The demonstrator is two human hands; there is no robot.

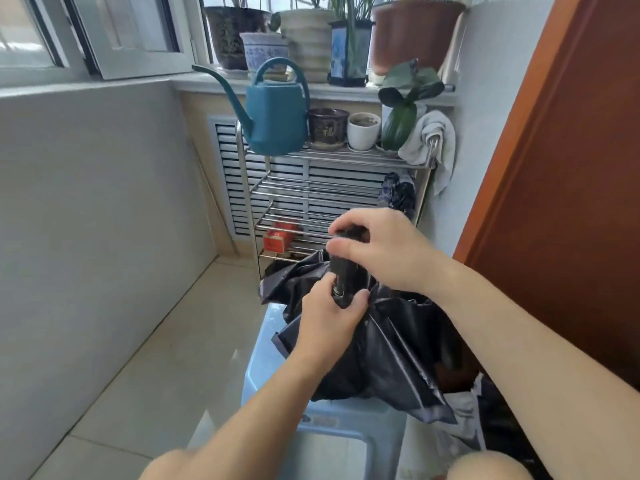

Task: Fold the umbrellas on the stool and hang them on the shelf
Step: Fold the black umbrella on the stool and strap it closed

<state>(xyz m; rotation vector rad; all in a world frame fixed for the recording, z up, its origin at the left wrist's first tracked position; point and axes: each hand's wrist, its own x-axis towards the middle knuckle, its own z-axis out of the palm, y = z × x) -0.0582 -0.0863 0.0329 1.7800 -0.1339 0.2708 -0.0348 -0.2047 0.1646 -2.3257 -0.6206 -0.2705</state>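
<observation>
Both hands grip crumpled black umbrella.

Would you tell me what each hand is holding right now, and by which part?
Both grip the black umbrella: the right hand around the handle's top end, the left hand around the shaft just below it.

Both hands apparently grip black umbrella over stool.

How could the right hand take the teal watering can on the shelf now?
Probably not yet. The right hand grips the handle of the black umbrella, and the left hand holds it too. The watering can stands unblocked on the shelf, but farther away.
</observation>
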